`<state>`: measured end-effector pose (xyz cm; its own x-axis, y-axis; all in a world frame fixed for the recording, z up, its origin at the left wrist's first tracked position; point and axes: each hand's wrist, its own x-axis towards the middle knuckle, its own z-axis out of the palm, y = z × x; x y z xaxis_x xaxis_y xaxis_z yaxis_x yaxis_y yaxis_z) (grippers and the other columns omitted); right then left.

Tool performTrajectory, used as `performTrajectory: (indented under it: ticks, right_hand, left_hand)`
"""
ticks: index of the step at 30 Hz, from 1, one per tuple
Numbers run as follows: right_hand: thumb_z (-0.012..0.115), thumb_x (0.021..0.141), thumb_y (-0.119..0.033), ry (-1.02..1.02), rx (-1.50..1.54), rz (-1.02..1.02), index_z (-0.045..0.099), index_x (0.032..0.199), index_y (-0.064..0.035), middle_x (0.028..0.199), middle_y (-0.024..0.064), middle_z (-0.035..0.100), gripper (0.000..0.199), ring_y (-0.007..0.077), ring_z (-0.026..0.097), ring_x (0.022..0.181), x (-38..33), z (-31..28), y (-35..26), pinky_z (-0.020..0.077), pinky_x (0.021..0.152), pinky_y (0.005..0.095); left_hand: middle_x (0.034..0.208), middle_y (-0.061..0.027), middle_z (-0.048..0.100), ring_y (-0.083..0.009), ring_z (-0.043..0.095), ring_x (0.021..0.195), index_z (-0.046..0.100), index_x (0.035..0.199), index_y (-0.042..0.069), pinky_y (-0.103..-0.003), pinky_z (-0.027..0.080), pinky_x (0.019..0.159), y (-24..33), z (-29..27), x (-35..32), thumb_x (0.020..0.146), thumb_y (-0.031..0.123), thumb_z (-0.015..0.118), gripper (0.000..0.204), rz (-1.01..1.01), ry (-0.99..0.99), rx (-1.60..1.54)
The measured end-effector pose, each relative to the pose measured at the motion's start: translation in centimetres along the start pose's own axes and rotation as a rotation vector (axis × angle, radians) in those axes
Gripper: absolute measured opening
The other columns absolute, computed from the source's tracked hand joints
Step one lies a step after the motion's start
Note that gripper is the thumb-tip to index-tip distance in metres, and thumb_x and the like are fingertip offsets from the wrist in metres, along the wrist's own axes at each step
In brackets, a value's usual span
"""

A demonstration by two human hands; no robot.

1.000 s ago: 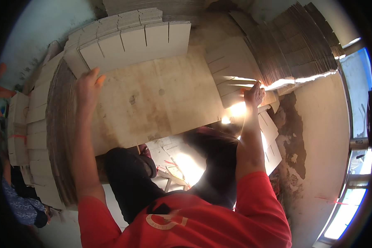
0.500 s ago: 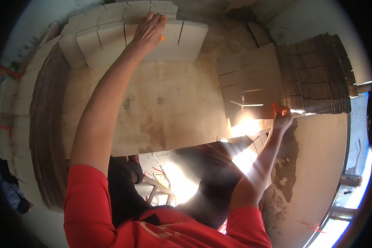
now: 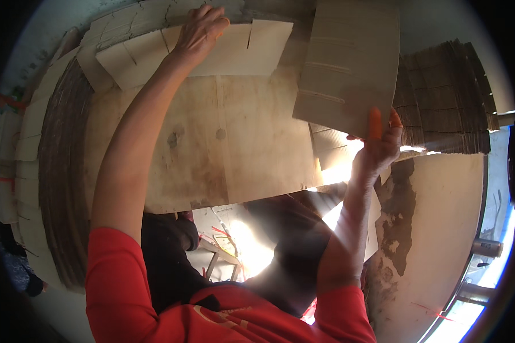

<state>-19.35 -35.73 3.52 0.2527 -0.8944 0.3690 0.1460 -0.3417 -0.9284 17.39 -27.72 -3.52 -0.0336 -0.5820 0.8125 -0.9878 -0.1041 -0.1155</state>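
Observation:
A slotted cardboard sheet [image 3: 349, 63] is held up at the right, tilted off the board. My right hand [image 3: 380, 143] pinches its lower edge, with an orange-covered thumb on the near face. At the far left-centre, my left hand [image 3: 200, 35] has its fingers closed over the top edge of a long, pale slotted cardboard strip [image 3: 234, 54]. This strip leans at the far edge of the wooden board [image 3: 240, 143], in front of a stack of similar strips [image 3: 123, 26]. Orange covering also shows on a finger of my left hand. Its thumb is mostly hidden.
Brown slotted cardboard pieces [image 3: 440, 97] are stacked at the right. Another long cardboard stack [image 3: 63, 171] lines the left side. More slotted cardboard [image 3: 329, 143] lies under the raised sheet. Bright sunlight falls across the board's near right corner.
My right hand has raised the cardboard sheet up and away from the right side of the board, uncovering cardboard beneath. My left hand has moved slightly farther away, shifting the pale strip.

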Motion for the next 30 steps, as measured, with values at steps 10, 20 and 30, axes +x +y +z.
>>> performTrajectory:
  ticks: [10, 20, 30]
  right_hand:
    - [0.055, 0.093, -0.009, -0.002, -0.308, -0.243, 0.050, 0.123, -0.0072, 0.097, 0.0059, 0.067, 0.031, 0.0076, 0.057, 0.068, -2.6, 5.3, -0.6, 0.0468, 0.053, 0.0222]
    - [0.055, 0.092, -0.004, -0.102, 0.025, -0.229, 0.050, 0.125, -0.0052, 0.099, 0.0054, 0.065, 0.033, 0.0069, 0.049, 0.063, -2.4, 5.4, 0.8, 0.0400, 0.051, 0.0219]
    - [0.059, 0.088, 0.000, -0.020, -0.524, -0.470, 0.050, 0.123, -0.0030, 0.108, 0.0089, 0.064, 0.036, 0.0091, 0.059, 0.073, -3.2, 6.2, 0.6, 0.0487, 0.058, 0.0213]
  left_hand:
    - [0.082, -0.0091, 0.060, -0.0269, 0.058, 0.082, 0.058, 0.079, 0.005, -0.039, 0.045, 0.069, 1.6, -1.4, -0.2, 0.069, -0.001, 0.060, 0.012, 0.006, -0.140, 0.066]
    - [0.071, -0.0088, 0.060, -0.0237, 0.058, 0.078, 0.061, 0.076, 0.006, -0.037, 0.040, 0.079, 2.6, -1.1, -0.9, 0.063, 0.004, 0.069, 0.016, -0.062, -0.646, -0.030]
    - [0.058, -0.0090, 0.056, -0.0257, 0.057, 0.070, 0.057, 0.059, 0.006, -0.037, 0.043, 0.069, 8.6, -3.6, 0.1, 0.065, 0.001, 0.058, 0.007, 0.061, -0.542, -0.206]
